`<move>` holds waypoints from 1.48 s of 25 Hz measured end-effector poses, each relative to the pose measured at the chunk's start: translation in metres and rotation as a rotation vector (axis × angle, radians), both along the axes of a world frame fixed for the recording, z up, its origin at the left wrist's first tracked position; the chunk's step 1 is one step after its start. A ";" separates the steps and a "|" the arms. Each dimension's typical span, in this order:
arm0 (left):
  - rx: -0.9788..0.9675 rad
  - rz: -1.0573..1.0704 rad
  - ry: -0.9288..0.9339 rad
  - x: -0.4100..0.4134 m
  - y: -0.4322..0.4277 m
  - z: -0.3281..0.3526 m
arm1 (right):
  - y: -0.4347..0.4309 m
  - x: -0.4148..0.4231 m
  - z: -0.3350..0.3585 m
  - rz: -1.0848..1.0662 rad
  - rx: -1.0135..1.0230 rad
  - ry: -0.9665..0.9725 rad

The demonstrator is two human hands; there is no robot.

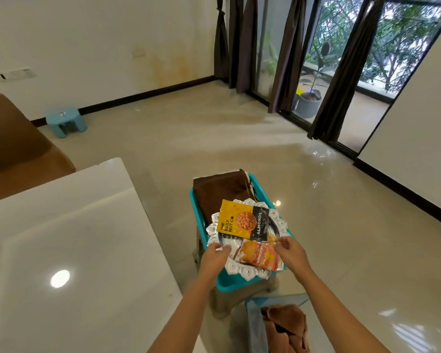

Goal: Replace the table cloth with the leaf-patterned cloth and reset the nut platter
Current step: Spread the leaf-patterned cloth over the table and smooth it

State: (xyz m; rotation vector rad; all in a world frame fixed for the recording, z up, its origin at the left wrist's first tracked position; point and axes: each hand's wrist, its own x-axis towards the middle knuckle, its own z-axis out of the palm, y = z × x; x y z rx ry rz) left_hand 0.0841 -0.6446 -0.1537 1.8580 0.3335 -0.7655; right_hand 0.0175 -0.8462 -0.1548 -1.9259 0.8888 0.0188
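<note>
A brown sofa (13,149) fills the far left, and a small pale-blue stool (66,121) stands against the wall behind it. In front of the sofa is the glossy white bench (61,238), with a ceiling light reflected in its top.

Just right of the bench corner, a teal basket (195,205) sits on a grey-beige plastic stool (223,301). A folded brown cloth (219,192) lies in the basket, with a dark-and-white edge showing at its far side. I cannot make out the pattern on that edge.

The silver nut platter (242,271) is over the near half of the basket, held at its 2 sides and well apart from the bench. The left hand (214,258) grips the platter's left rim, its fingers (224,248) curled over the edge. 2 packets lie on the platter: a yellow almond packet (239,221) on the far part and an orange packet (259,256) on the near part, overlapping at their edges. The right hand (292,252) holds the right rim, its fingers (281,242) bent together in a pinch there. I cannot tell whether the pinch also catches the orange packet's corner.

Below the right forearm, a blue bin (255,319) on the floor holds a crumpled brown cloth (285,324). Further right, dark curtains (341,80) hang beside glass doors, and a potted plant (309,103) stands outside.
</note>
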 end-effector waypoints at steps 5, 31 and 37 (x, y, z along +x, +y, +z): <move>0.084 0.098 -0.043 0.088 -0.018 -0.030 | -0.047 0.081 -0.017 0.062 -0.088 0.009; 0.141 0.068 0.058 0.272 -0.052 -0.191 | -0.067 0.181 -0.114 0.334 -0.415 -0.019; -0.048 0.228 -0.304 0.302 -0.069 -0.074 | -0.059 0.180 -0.100 0.327 -0.393 0.060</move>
